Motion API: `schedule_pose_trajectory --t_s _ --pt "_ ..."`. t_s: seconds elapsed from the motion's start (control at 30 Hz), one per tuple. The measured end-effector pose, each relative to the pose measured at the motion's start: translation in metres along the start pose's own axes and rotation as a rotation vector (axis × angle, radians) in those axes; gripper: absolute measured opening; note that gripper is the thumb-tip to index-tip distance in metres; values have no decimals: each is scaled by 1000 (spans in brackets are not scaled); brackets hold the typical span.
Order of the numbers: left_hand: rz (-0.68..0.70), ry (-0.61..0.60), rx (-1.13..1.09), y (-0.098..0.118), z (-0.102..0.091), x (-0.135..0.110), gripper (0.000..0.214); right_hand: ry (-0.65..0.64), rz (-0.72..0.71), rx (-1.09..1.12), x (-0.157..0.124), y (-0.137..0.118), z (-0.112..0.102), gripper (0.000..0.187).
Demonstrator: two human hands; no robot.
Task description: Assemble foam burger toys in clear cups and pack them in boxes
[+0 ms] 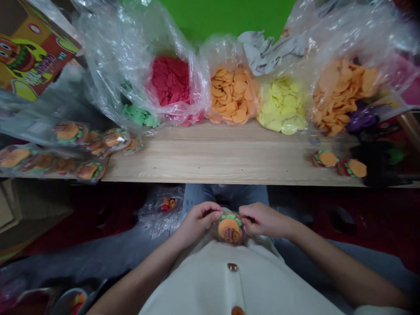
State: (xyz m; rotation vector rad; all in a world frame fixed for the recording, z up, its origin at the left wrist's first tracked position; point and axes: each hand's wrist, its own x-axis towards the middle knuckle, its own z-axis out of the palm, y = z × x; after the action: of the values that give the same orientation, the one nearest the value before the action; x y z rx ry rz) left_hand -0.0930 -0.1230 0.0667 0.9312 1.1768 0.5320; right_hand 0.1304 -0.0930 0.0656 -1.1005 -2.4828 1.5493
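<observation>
Close to my body, below the table's front edge, a small toy burger in clear wrapping [230, 229] is between my hands. It shows an orange bun, a green layer and a printed label. The fingers of my left hand [206, 215] pinch the wrapping at its upper left. On the other side, my right hand [258, 219] is closed with thumb and fingers on the wrapping's right edge. The exact grip under the right fingers is partly hidden.
Clear bags along the back of the wooden table [197, 153] hold red pieces [170, 81], orange discs [232, 94], yellow discs [282, 105] and green pieces [141, 116]. Several wrapped burgers [88, 170] lie at left; two unwrapped burgers [352, 168] sit at right. A printed box [36, 52] stands back left.
</observation>
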Motion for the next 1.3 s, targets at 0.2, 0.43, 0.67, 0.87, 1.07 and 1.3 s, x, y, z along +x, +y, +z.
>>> schedule_pose_trajectory --t_s 0.2,0.43,0.67,0.87,1.07,1.3 --pt "-24 -3 -47 -8 0 -7 18 75 -18 126 -1 7 24 17" --pt "-68 187 -142 -6 6 -13 26 283 105 320 -1 -2 39 18" --pt "182 -12 321 11 -11 -7 19 311 42 358 5 -1 48 15" --pt "270 -99 371 16 -5 10 19 272 10 360 13 -4 44 14" --pt "70 127 123 -3 1 10 22 242 125 421 8 -3 54 21" --pt "48 378 -111 -14 0 7 24 301 120 433 12 -10 61 19"
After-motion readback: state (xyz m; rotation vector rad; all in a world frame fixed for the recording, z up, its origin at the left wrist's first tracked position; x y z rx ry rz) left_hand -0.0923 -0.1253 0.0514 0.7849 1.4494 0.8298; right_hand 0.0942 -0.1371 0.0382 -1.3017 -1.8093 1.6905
